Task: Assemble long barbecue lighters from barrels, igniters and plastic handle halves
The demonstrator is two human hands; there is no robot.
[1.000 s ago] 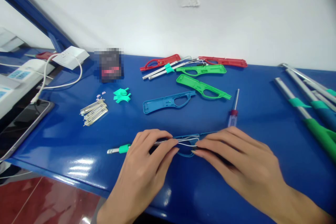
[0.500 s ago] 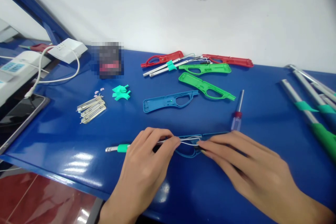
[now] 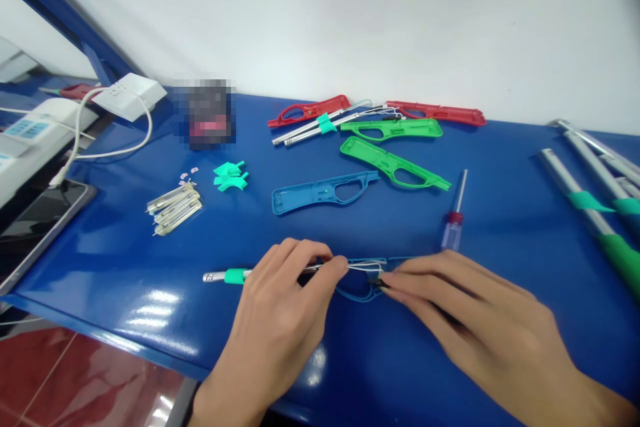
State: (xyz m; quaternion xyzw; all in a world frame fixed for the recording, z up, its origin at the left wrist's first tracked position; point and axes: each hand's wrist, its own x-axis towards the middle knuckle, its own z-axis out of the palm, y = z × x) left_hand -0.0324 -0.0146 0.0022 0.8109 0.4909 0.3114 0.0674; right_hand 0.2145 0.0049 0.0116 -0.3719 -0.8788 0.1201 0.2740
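Note:
My left hand point(image 3: 280, 313) is closed on a thin metal tube point(image 3: 214, 277) with a green sleeve point(image 3: 235, 276) near its left end. White wires point(image 3: 364, 266) run from the tube toward my right hand point(image 3: 480, 313), whose fingertips pinch a small black part point(image 3: 379, 281). Beneath both hands lies a blue handle shell point(image 3: 357, 296), partly covered by my fingers. Another blue handle half point(image 3: 313, 193) rests behind them. Beyond my right fingers is a screwdriver point(image 3: 453, 230) with a clear and red handle.
Green handle halves point(image 3: 370, 153), red halves point(image 3: 440, 113) and taped tubes point(image 3: 305, 130) lie at the back. Left are clear cartridges point(image 3: 175, 210), green pieces point(image 3: 231, 177) and a phone point(image 3: 45, 230). Larger lighters point(image 3: 590, 213) with metal tubes lie right.
Both hands stay nearly in place. The black part at my right fingertips now shows more, and the white wires have shifted slightly beside it.

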